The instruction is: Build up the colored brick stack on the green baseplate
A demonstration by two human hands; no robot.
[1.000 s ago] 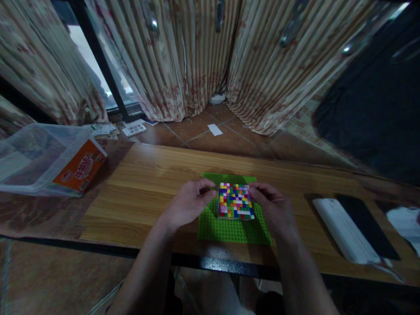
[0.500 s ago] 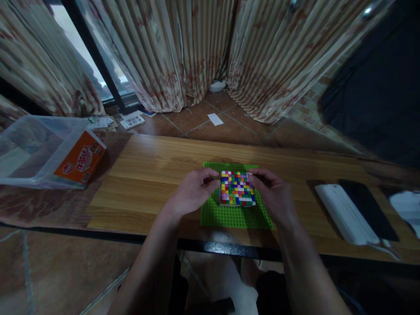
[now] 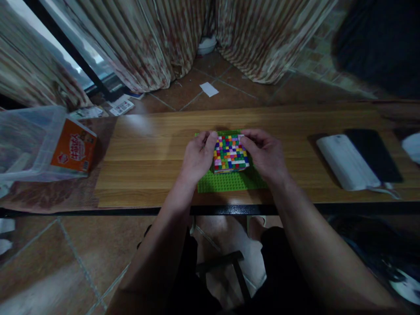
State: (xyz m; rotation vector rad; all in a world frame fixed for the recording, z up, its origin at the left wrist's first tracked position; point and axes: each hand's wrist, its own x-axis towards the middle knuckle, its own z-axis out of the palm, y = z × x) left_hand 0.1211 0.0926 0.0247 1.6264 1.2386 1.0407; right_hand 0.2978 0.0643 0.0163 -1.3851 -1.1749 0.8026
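Note:
A block built of many small coloured toy bricks [image 3: 231, 153] is above or on a green studded baseplate [image 3: 226, 183] on the wooden table. My left hand [image 3: 200, 153] grips its left side, thumb at the upper left corner. On the other side my right hand [image 3: 264, 153] holds the upper right corner, with the thumb on top and the fingers curled behind. The far fingertips of both hands are hidden. Whether the block touches the baseplate I cannot tell.
A clear plastic bin [image 3: 31, 144] with an orange label stands at the left end of the table [image 3: 141, 153]. To the right lie a white power bank-like slab [image 3: 348, 162] with a short cable and a dark flat slab [image 3: 374, 153]. Curtains [image 3: 147, 43] hang beyond the table.
The head view has tilted down, so the table sits higher in the picture. My left thumb has come onto the brick block's edge, and both hands now grip it closely.

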